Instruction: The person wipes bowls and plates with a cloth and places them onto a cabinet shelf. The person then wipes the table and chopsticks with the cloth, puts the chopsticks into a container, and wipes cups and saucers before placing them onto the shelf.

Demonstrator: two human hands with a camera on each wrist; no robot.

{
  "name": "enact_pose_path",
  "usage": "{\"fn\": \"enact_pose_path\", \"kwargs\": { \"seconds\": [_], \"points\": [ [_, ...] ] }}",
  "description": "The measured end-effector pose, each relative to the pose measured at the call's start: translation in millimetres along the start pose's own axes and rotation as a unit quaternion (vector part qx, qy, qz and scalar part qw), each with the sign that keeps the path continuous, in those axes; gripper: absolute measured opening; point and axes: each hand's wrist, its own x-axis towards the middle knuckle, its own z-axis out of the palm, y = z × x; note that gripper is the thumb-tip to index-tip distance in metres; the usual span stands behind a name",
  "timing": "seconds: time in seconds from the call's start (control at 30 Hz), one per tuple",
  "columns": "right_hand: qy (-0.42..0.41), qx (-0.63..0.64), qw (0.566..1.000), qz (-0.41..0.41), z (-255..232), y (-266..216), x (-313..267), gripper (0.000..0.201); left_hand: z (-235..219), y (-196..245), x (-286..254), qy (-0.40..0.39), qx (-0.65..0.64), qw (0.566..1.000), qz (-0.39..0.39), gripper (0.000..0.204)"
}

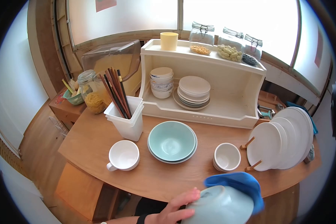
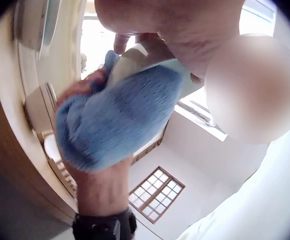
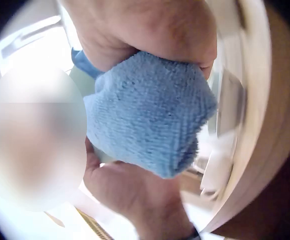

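Note:
In the head view a pale blue bowl point(image 1: 224, 207) is tilted at the table's front edge, its underside with a foot ring and small mark turned toward me. My left hand point(image 1: 175, 208) grips it from the left, fingers spread over its outside. A blue cloth point(image 1: 239, 183) wraps the bowl's far and right side. Hidden in the head view, my right hand point(image 3: 155, 30) holds this cloth around the rim in the right wrist view. From the left wrist view, the cloth hangs in a thick fold below the bowl.
Nested pale blue bowls point(image 1: 171, 142), a white mug point(image 1: 124, 156) and stacked white cups point(image 1: 227, 156) stand on the table. White plates point(image 1: 265, 145) lean in a wooden rack at right. Chopsticks fill a white holder point(image 1: 132, 121). Behind is a white shelf point(image 1: 231, 89) with dishes and jars.

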Motion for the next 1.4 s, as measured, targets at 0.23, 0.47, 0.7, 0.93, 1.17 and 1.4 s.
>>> {"fn": "enact_pose_path", "kwargs": {
  "seconds": [0.23,0.47,0.7,0.93,1.17,1.4],
  "points": [
    [-0.047,-0.072,0.987,0.138,-5.9,-12.9,14.9,0.033,-1.6,10.1,-3.0,-0.026,0.026,0.999,0.027,0.069],
    [-0.085,-0.127,0.944,0.293,-6.4,-17.7,15.1,0.032,-16.8,6.6,-1.6,-0.030,0.010,0.994,-0.109,0.069],
    [-0.092,-0.052,0.964,0.243,3.4,17.0,-36.7,0.033,-3.0,-8.1,-28.3,0.039,-0.053,0.994,-0.086,0.047],
    [-0.137,0.098,0.985,0.035,7.3,28.9,-46.3,0.040,-36.1,3.6,-27.3,0.044,0.007,0.947,-0.319,0.062],
    [-0.292,0.017,0.949,0.122,-11.5,-19.1,-17.0,0.025,-75.6,36.2,-24.1,-0.094,0.128,0.852,-0.499,0.046],
    [-0.191,-0.001,0.978,0.083,-25.5,-8.5,-11.2,0.018,-104.8,53.6,-4.0,0.040,0.060,0.712,-0.698,0.035]
  ]
}}
